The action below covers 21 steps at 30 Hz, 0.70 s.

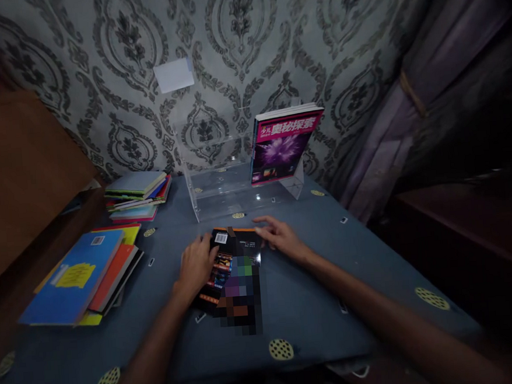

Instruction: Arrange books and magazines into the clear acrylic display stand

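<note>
A dark book (224,261) with a barcode, small colour pictures and orange bands lies on the tablecloth between my hands. Part of its cover is blurred into blocks. Along its left edge rests my left hand (198,263), fingers curled over the cover and the edge. My right hand (280,237) is at the upper right corner, thumb touching the book and index finger stretched out past it. Behind stands a clear acrylic book rack (190,191). Upright at its right end are several books, the front one a magenta and purple book (281,146).
Left of the book lies a loose pile topped by a blue book (75,275) and an orange book (113,278). A second stack of books (137,185) sits farther back. A brown panel (27,179) borders the left side; a purple curtain (383,124) hangs at the right.
</note>
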### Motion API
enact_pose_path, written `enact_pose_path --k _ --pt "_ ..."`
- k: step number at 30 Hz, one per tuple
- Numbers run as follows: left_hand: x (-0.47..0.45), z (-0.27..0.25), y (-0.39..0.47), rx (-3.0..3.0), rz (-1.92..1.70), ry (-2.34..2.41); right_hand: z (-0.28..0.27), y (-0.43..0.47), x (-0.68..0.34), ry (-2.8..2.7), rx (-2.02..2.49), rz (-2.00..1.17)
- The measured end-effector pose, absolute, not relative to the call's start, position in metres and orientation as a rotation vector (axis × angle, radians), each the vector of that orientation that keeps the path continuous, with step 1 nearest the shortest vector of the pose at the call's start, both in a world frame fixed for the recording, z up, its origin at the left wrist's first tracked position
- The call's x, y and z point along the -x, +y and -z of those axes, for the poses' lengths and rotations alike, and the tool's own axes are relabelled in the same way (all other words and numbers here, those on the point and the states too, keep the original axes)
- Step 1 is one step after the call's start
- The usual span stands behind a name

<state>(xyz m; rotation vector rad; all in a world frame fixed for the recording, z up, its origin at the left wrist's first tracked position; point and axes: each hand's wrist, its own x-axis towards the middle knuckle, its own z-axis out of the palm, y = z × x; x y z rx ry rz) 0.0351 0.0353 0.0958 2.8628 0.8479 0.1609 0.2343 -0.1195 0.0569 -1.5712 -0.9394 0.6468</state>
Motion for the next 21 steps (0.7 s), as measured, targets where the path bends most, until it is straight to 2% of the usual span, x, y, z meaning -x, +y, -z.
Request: enact_pose_path --k 3,6,10,15,21 --pt "-0.035 -0.099 0.033 -2.815 -0.136 0.838 -0.06 -0.107 -0.242 -1.002 1.619 -0.517" --pt "-0.035 -0.099 0.036 -2.856 -0.157 0.843 -0.064 -0.094 -0.245 -1.118 1.808 -0.247" --pt "-0.036 -0.086 0.046 -2.939 -0.408 0.604 -0.065 -0.081 -0.214 -1.416 1.979 0.119" --pt "-0.034 -0.064 0.06 -2.861 -0.657 0.383 -0.061 -0.066 -0.156 -1.773 1.862 0.007" --pt "-0.034 -0.065 0.058 -2.893 -0.583 0.423 -0.064 -0.076 -0.166 -1.731 2.039 -0.009"
